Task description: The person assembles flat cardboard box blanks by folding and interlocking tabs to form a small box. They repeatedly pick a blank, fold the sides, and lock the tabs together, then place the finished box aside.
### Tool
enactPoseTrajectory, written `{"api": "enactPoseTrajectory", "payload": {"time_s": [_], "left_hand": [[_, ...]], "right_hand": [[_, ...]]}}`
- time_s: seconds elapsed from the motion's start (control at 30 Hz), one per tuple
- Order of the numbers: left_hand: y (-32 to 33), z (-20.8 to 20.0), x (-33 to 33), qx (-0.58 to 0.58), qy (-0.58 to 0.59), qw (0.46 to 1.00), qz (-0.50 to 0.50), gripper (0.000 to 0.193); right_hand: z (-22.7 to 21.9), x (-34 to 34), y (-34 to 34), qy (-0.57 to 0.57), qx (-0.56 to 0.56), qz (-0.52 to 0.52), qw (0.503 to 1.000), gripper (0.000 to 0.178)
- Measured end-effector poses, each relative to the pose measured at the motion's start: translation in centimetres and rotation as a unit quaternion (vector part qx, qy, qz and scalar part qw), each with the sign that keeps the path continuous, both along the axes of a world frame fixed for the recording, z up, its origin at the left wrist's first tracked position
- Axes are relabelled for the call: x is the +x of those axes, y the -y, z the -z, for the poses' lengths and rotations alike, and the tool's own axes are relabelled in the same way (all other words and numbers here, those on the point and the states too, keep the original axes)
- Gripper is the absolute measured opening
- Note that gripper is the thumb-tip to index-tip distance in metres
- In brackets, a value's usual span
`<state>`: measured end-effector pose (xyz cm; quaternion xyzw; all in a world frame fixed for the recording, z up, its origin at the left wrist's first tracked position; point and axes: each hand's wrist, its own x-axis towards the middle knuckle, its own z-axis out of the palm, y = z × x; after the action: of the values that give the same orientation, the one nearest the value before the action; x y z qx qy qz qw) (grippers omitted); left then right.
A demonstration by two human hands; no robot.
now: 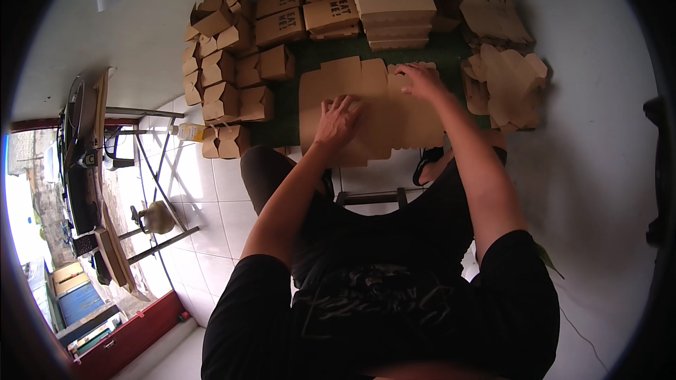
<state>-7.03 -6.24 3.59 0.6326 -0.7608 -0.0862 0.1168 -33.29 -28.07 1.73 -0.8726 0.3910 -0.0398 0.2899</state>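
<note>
A flat, unfolded brown cardboard box blank (377,119) lies across the near part of the green-topped table, its near edge reaching over the table's edge above my knees. My left hand (339,121) rests on its left half, palm down with fingers slightly bent and apart. Over the far right part of the blank is my right hand (421,82), thumb and fingers spread, with nothing visible between them. Whether its fingertips touch the cardboard I cannot tell.
Folded small boxes (220,102) stand in rows at the left. Printed closed boxes (280,27) and a tall stack of cardboard (393,7) are at the back. More flat blanks (508,84) pile up at the right. A bottle of yellow liquid (189,131) stands beyond the left edge.
</note>
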Motion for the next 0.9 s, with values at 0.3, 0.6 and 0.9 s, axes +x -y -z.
{"api": "enactPoseTrajectory", "payload": {"time_s": [0.3,0.6,0.9], "left_hand": [[6.9,3.5,-5.3,-0.057,-0.139,0.984,-0.099,0.064],[7.7,4.1,-5.5,-0.032,-0.145,0.982,-0.115,0.068],[6.8,3.6,-3.5,-0.019,-0.142,0.981,-0.129,0.074]], "right_hand": [[0.8,0.7,-2.5,0.110,-0.042,0.001,0.993,0.059],[1.1,0.4,-3.7,0.083,-0.130,0.016,0.988,0.064],[-0.6,-0.9,-7.2,0.051,-0.221,0.152,0.962,0.065]]}}
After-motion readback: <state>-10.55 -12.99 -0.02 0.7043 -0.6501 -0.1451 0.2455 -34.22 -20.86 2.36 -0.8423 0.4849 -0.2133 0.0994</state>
